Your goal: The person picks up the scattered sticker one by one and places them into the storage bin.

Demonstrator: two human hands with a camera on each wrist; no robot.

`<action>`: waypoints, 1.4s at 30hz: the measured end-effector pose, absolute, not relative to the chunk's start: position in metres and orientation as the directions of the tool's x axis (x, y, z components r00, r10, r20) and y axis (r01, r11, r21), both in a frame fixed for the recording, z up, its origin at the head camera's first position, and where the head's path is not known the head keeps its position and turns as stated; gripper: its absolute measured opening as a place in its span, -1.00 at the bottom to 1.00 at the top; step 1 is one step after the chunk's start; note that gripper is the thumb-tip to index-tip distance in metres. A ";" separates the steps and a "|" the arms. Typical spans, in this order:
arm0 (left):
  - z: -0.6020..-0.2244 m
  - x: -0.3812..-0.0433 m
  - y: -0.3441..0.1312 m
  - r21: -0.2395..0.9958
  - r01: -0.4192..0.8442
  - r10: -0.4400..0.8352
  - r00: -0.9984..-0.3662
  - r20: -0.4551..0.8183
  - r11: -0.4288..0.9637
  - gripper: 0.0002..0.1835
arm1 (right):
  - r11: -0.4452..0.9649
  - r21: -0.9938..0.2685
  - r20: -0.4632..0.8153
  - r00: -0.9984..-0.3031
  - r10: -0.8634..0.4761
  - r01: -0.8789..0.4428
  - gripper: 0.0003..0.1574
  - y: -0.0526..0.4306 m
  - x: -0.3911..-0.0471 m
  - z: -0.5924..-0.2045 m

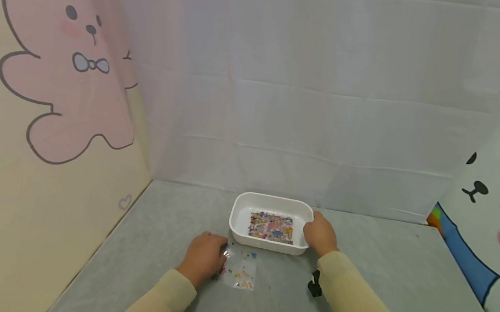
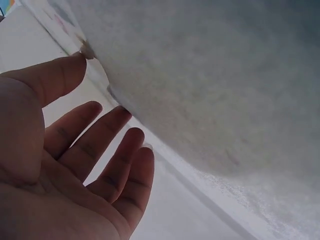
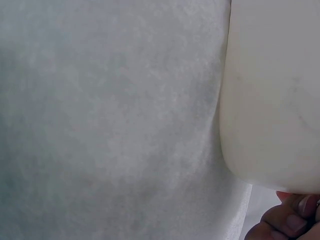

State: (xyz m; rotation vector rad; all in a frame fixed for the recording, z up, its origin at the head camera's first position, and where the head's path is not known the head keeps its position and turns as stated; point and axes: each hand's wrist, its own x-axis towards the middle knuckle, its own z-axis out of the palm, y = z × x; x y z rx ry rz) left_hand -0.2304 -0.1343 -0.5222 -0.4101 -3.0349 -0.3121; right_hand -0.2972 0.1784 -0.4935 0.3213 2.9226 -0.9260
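Observation:
A white plastic tray [image 1: 264, 244] stands on the grey tabletop, and a sheet-like patch of small colourful pieces [image 1: 271, 227] lies in it. My right hand [image 1: 321, 234] grips the tray's right end; in the right wrist view, curled fingers [image 3: 295, 220] show at the tray's end. In front of the tray lies a clear plastic bag [image 1: 240, 270] with small coloured pieces. My left hand [image 1: 205, 256] is at the bag's left edge, palm down. The left wrist view shows its fingers [image 2: 90, 145] loosely bent and apart from the thumb; whether the fingertips touch the bag is unclear.
A white curtain [image 1: 308, 106] hangs behind the table. To the left is a cream panel with a pink bear [image 1: 64, 85], to the right a panel with a white bear [image 1: 486, 211]. A small black device [image 1: 315, 284] shows below the right wrist.

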 end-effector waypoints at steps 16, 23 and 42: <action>-0.519 -0.229 -0.130 0.172 0.259 0.239 -0.963 0.125 0.951 -0.76 | 0.784 -0.577 -0.149 -0.973 0.177 0.231 -0.36 0.177 -0.298 -0.495; -0.522 -0.231 -0.133 0.299 0.200 0.182 -0.979 0.088 0.933 -0.76 | 0.781 -0.578 -0.148 -0.972 0.185 0.237 -0.36 0.176 -0.298 -0.495; -0.520 -0.241 -0.153 0.596 0.132 0.226 -0.970 -0.086 0.792 -0.84 | 0.781 -0.567 -0.164 -0.965 0.204 0.262 -0.35 0.177 -0.299 -0.494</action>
